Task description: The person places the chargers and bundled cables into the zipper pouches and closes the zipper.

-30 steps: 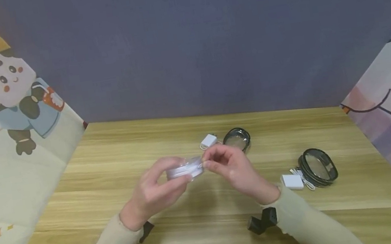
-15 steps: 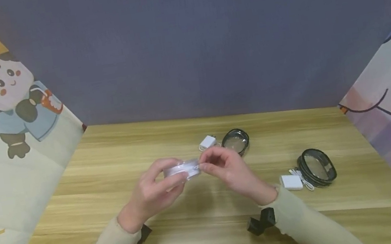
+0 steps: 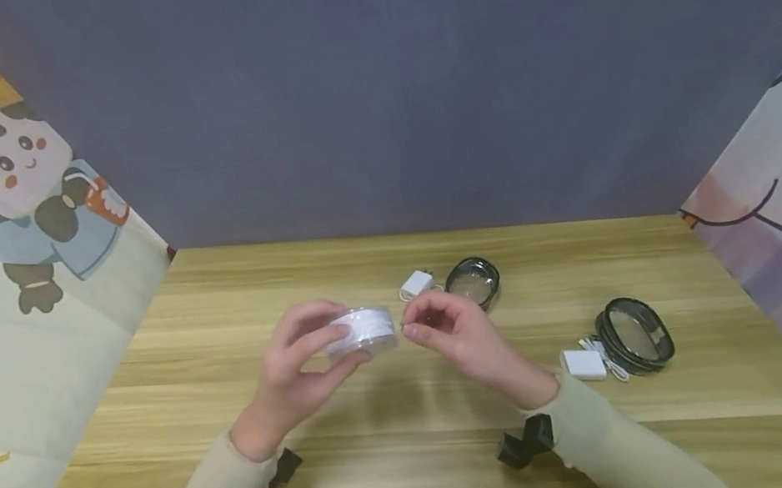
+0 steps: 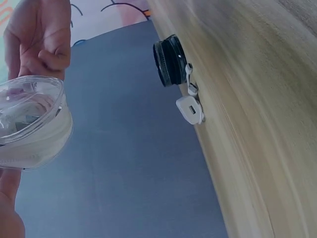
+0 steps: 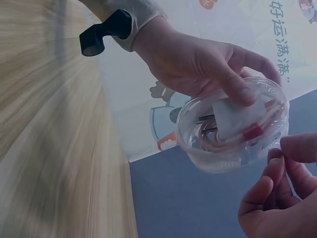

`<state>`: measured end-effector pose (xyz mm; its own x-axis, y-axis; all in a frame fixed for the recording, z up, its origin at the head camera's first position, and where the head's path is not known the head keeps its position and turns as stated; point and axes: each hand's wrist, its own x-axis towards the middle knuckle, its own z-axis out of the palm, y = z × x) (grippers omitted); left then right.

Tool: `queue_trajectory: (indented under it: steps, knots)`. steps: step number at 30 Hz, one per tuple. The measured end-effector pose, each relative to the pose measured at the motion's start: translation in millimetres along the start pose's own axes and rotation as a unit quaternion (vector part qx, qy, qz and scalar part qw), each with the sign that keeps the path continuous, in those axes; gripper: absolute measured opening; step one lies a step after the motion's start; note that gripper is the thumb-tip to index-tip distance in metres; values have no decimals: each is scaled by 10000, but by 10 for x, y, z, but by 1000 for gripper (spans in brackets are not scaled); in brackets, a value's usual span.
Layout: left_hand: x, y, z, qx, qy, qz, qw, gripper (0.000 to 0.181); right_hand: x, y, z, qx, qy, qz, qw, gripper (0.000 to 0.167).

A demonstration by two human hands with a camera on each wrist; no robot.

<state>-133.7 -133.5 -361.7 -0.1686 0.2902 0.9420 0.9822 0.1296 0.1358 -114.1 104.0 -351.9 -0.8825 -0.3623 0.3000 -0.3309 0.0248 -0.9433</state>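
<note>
My left hand (image 3: 291, 364) grips a round clear plastic pouch (image 3: 371, 327) with a white band, held above the table. The right wrist view shows a white charger plug (image 5: 230, 121) with metal prongs inside it, beside a coiled cable and a small red piece (image 5: 252, 132). The left thumb lies on the pouch's clear face there. My right hand (image 3: 461, 335) is at the pouch's right edge, its thumb and index fingertips together and the other fingers curled. Whether a small zipper pull sits between those fingertips is too small to tell.
Toward the back of the wooden table (image 3: 218, 303), a white charger (image 3: 416, 284) with a cable lies beside a black-rimmed clear pouch (image 3: 472, 281). At the right are a second white charger (image 3: 583, 364), a white cable and another black-rimmed pouch (image 3: 632, 334). A grey-blue panel (image 3: 371, 112) stands behind.
My left hand has turned the pouch so its white band faces up more. A narrow gap now shows between pouch and right fingertips, where they met earlier. The right hand has barely moved.
</note>
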Motion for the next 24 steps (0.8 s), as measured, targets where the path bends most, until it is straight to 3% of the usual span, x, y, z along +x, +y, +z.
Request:
queue_trajectory:
  steps: [7, 12, 17, 24]
  knots:
    - [-12, -76, -59, 204, 390, -429, 9981, 32, -27, 29, -26, -27, 27, 123, 9999, 7]
    - [-90, -140, -132, -234, 642, -1367, 9882, 27, -49, 51, -39, -49, 55, 234, 9997, 6]
    - [-120, -149, -206, -364, 744, -2586, 9624, 31, -91, 121, -95, -54, 123, 263, 9996, 8]
    - [-168, -205, -275, -564, 946, -3961, 9116, 29, -137, 189, -175, -220, 222, 383, 9988, 9]
